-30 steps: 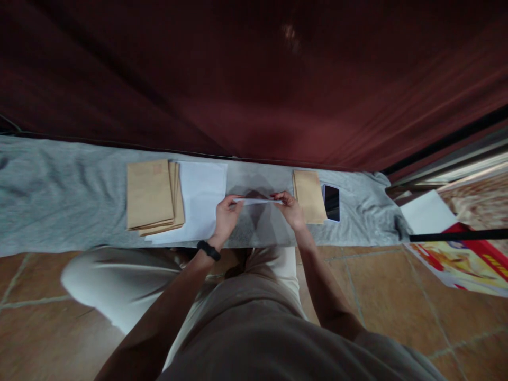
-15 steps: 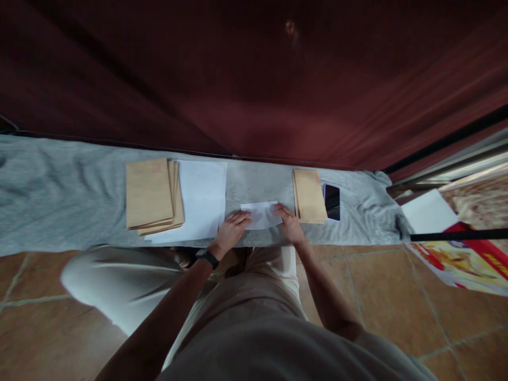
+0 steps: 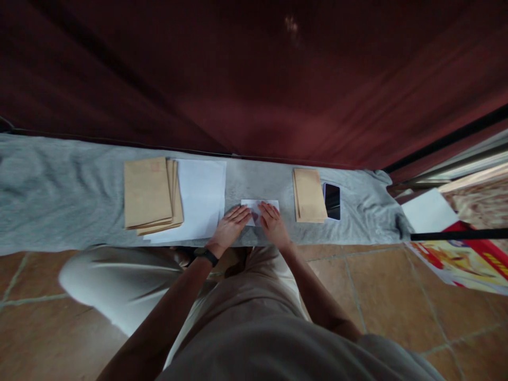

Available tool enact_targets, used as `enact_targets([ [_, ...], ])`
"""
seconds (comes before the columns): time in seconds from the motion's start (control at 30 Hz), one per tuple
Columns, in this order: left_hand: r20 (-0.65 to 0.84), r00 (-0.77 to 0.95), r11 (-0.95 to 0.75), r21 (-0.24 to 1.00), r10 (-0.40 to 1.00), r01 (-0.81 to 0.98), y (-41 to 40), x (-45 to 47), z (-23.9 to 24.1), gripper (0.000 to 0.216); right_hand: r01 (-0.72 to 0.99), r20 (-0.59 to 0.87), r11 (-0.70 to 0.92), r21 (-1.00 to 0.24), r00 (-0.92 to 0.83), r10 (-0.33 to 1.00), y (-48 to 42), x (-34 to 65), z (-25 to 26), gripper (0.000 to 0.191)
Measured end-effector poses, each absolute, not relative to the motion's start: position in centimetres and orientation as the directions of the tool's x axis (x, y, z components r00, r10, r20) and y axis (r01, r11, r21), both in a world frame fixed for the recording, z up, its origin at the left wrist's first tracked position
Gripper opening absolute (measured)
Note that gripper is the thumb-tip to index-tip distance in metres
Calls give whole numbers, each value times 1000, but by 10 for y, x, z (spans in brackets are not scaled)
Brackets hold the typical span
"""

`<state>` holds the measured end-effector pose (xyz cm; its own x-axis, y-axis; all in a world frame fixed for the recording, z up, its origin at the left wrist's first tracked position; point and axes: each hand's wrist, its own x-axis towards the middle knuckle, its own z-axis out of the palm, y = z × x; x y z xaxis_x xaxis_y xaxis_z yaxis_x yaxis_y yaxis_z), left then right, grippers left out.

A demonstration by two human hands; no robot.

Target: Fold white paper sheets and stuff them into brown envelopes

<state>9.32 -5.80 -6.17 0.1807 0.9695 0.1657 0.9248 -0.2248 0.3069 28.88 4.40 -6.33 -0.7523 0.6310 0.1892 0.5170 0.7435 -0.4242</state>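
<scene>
A small folded sheet of white paper (image 3: 254,216) lies flat on the grey cloth in front of me. My left hand (image 3: 233,223) rests its outstretched fingertips on the paper's left end. The fingers of my right hand (image 3: 272,223) lie flat across its middle and right part, hiding some of it. Both hands are open, pressing rather than gripping. Beside my left hand is a stack of larger white sheets (image 3: 202,198). Brown envelopes (image 3: 146,191) are piled partly over those sheets. A smaller pile of brown envelopes (image 3: 310,196) sits right of my right hand.
A phone (image 3: 332,202) lies just beyond the right-hand envelopes. The grey cloth (image 3: 257,180) covers a long narrow surface, with a dark red panel (image 3: 254,106) rising behind it. At the far right, a colourful box (image 3: 464,259) stands near a dark bar (image 3: 456,235).
My right hand has slid left from the paper's right end onto its middle, closer to my left hand. The paper now lies flatter. My left hand has hardly moved.
</scene>
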Motion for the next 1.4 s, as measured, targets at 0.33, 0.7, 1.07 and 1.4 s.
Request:
enact_targets([
  [0.33, 113, -46, 5, 337, 992, 942, -57, 131, -51, 55, 631, 126, 733, -256, -730, 672, 27, 284, -72, 52],
  [0.7, 39, -146, 126, 317, 989, 940, -31, 156, -56, 70, 622, 105, 761, -187, -757, 645, 27, 287, -78, 60],
  [1.07, 113, -224, 174, 342, 968, 923, -36, 151, -71, 61, 693, 156, 655, -299, -642, 750, 30, 289, -78, 54],
  [1.4, 158, -263, 204, 316, 952, 927, -35, 152, -76, 64, 758, 195, 596, -265, -563, 803, 38, 310, -81, 59],
])
